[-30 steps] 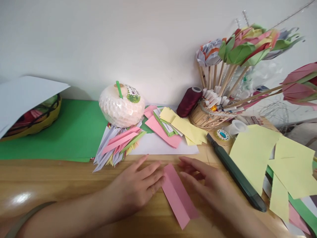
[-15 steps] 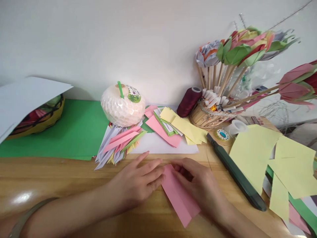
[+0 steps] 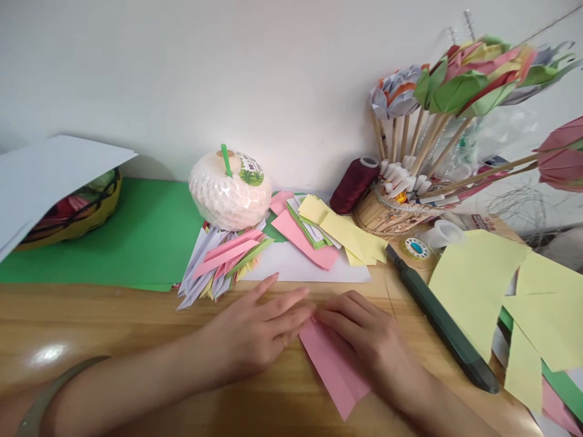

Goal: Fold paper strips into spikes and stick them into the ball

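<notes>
A creased strip of pink paper (image 3: 331, 370) lies slanted on the wooden table, its near end towards me. My right hand (image 3: 368, 340) is closed on its far end, fingers pinched at the top edge. My left hand (image 3: 264, 328) comes in from the left, its fingertips on the same far corner, touching the right fingertips. The left index finger is lifted away from the others, and the left thumb is hidden. Beyond the hands are a pile of folded paper pieces (image 3: 223, 261) and a stack of pink, green and yellow strips (image 3: 305, 240).
A dark green utility knife (image 3: 446, 328) lies right of my hands, beside yellow paper sheets (image 3: 478, 285). A wrapped coconut (image 3: 230, 193), maroon thread spool (image 3: 353, 187) and basket of paper flowers (image 3: 387, 212) stand along the wall. Green sheets (image 3: 155, 237) lie at left.
My fingertips have come together at the paper's far end, and the right fingers now cover its top corner. The view has shifted slightly, with the background moving a little.
</notes>
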Tool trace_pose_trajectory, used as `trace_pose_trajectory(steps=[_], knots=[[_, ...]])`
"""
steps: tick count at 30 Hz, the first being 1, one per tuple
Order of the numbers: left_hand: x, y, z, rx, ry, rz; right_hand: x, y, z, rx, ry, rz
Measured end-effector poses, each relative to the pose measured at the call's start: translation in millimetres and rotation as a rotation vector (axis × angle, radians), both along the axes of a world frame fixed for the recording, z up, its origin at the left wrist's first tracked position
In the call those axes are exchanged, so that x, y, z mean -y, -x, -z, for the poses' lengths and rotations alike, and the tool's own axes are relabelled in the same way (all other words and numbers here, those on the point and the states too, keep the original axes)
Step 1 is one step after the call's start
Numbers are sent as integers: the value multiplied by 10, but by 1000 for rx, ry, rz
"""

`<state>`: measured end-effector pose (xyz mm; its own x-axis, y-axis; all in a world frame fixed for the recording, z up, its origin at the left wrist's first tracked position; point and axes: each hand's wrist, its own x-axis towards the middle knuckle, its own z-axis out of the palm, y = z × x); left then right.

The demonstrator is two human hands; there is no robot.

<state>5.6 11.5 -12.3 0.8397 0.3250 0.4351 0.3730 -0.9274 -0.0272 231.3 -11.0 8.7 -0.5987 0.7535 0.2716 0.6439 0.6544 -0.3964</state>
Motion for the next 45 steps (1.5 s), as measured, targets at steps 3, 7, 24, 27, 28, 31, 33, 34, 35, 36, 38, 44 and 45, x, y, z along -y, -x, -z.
trace_pose_trajectory(steps=[3,7,24,27,28,31,33,34,35,36,38,44,45], knots=[[-11,8,8,-20,25,24,-2,-5,4,20,6,-8],[-14,21,25,-34,50,38,-3,-13,3,45,8,-19],[-43,62,51,-75,86,45,-73,-421,-150,10,315,-110],[-58,68,61,-63,77,39,-67,-444,-268,-30,555,-106],[-62,70,62,-65,71,37,-62,-431,-295,-27,605,-125],[-65,70,42,-109,49,33,-38,-358,-312,-34,659,-228],[-60,64,4,-111,20,16,-11,-302,-270,-73,617,-266],[-56,60,-22,-84,3,6,6,-275,-238,-96,555,-275],[-50,55,-52,-32,-13,-3,25,-249,-203,-113,462,-274],[-42,49,-82,36,-27,0,44,-225,-166,-120,347,-266],[-22,36,-135,162,-28,51,79,-183,-96,-115,130,-249],[40,-22,-115,120,40,153,91,-131,6,-60,49,-195],[47,-29,-96,105,46,154,85,-132,2,-61,67,-193]])
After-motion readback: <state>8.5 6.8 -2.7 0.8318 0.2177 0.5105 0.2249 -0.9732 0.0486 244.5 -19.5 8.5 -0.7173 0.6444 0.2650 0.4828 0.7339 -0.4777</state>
